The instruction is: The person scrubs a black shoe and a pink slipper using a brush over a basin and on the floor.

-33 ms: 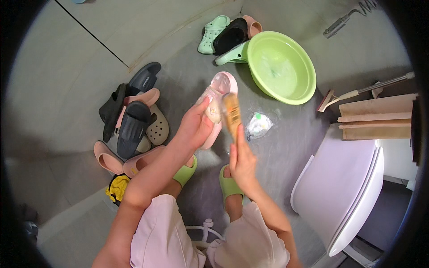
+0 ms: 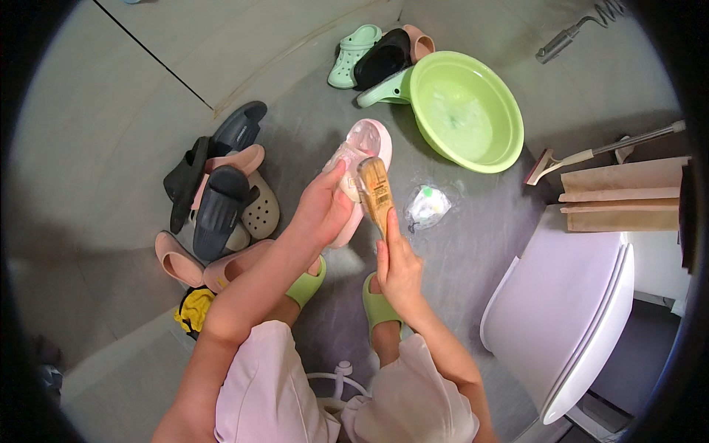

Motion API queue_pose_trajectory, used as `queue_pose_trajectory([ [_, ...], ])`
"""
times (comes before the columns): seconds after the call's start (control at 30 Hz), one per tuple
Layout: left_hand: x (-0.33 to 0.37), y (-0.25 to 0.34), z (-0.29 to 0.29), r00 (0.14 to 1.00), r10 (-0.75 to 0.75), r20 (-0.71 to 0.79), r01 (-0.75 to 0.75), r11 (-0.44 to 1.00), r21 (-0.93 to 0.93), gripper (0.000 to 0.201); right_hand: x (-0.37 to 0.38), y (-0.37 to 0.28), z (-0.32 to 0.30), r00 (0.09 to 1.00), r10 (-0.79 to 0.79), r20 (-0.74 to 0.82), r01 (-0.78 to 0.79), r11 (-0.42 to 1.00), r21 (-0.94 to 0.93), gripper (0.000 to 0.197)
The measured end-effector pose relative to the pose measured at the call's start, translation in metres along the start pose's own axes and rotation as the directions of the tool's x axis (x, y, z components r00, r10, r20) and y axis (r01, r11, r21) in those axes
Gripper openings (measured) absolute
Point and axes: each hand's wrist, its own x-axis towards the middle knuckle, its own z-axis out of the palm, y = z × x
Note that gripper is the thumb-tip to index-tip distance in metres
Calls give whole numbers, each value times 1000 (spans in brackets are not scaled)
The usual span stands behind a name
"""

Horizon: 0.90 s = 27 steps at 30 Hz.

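Observation:
My left hand [image 2: 325, 205] grips a pink slipper [image 2: 373, 135] by its strap, thumb on top, holding it in mid-air over the floor. Wrapped round the handle of a wooden scrubbing brush [image 2: 375, 190] is my right hand [image 2: 403, 269]. The brush lies against the right side of the slipper's strap, and its bristles are mostly hidden behind the wood. Whitish wet suds seem to sit on the slipper's footbed. Beyond it stands a light green basin [image 2: 509, 125] with cloudy, foamy water inside. A crumpled clear plastic bag [image 2: 428, 208] lies to the right of the brush.
Several slippers and clogs, among them a dark grey slide [image 2: 221, 207], are heaped on the left. A mint clog [image 2: 356, 55] and other footwear lie by the basin. To the right are a white toilet [image 2: 554, 295], a squeegee [image 2: 543, 166] and a yellow-and-black cloth [image 2: 195, 308] lies left.
The brush in my right hand has shifted slightly left and down across the slipper's strap, its handle turned a little. My left hand and the slipper stay almost in place.

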Motion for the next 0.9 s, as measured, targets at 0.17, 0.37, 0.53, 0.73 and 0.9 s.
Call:
queue_pose_trajectory([
  [0.17,-6,-11,7,999,22,-27,-23,998,-53,41,26,14,1,982,23,-188,-25,1000,-10,61],
  [0.37,-6,-11,13,1000,5,-6,-5,1000,-3,44,12,16,5,995,32,-99,-28,999,43,62],
  [0.53,-3,-7,14,998,-38,47,39,999,-18,43,-15,3,13,998,-45,-36,47,998,52,61],
  [0.73,-10,-20,21,999,23,-25,-21,997,76,44,8,15,6,980,138,-142,-120,984,129,59],
  [0.9,-11,-12,12,999,44,10,-45,986,159,43,-12,7,7,1000,15,-25,-14,999,39,59],
])
